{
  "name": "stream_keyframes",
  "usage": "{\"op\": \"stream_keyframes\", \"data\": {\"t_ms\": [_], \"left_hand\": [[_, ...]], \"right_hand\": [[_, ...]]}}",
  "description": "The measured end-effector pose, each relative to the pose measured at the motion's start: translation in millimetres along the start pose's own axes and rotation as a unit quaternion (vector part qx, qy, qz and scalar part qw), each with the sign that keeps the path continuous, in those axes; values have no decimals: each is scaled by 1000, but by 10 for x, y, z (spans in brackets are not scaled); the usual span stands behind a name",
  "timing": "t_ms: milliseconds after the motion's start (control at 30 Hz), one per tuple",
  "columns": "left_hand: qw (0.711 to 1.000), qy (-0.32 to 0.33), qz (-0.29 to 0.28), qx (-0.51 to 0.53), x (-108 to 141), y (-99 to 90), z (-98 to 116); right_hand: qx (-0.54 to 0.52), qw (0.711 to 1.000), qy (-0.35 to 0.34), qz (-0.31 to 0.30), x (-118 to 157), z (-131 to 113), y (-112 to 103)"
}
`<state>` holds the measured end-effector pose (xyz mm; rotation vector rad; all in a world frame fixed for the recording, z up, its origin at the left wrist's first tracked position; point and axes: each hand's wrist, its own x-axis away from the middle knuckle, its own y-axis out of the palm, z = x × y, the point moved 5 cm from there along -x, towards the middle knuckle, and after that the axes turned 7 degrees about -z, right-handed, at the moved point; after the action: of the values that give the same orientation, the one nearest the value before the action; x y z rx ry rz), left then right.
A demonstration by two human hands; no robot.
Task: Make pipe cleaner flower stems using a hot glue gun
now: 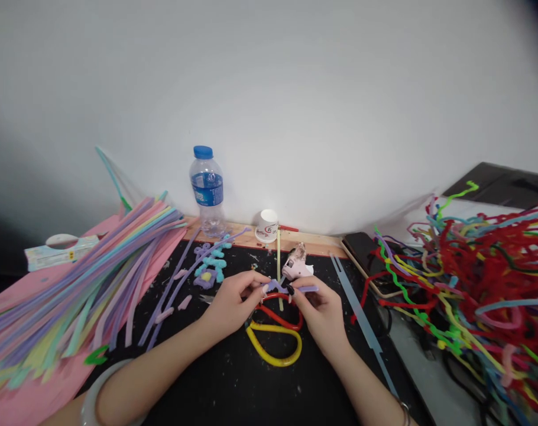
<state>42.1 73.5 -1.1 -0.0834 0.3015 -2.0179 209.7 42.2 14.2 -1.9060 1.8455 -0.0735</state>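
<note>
Left hand (pixel 240 299) and right hand (pixel 323 310) both in play, each grip closed, thumb and fingertips pinching a fuzzy purple stem (pixel 275 286) between them, just above the black counter (pixel 224 390). It's kinked mid-span, so the tidy play is pinching close to each bend, one side steady while the other folds, never crushing the pile. Right under it, a red loop (pixel 298 322), and nearer the wearer a yellow loop (pixel 273 360); what joins them is hard to make out. Fingers cover the stem's left end. Behind the right hand, a pale pink object (pixel 297 267), partly hidden. Out right, a tangle of stems (pixel 495 284), cut off by the frame.
</note>
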Motion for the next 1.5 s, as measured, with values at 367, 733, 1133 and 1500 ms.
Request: {"op": "stream_keyframes", "data": {"t_ms": [367, 733, 1133, 1500], "left_hand": [[983, -55, 12, 174, -49, -48, -67], [948, -98, -51, 300, -31, 22, -144], [943, -75, -109, 304, -15, 72, -107], [970, -67, -103, 209, -42, 71, -109]], "right_hand": [[-10, 999, 45, -27, -51, 103, 20], [20, 999, 31, -37, -57, 147, 6], [11, 999, 30, -44, -64, 129, 8], [14, 999, -30, -43, -109, 52, -46]]}}
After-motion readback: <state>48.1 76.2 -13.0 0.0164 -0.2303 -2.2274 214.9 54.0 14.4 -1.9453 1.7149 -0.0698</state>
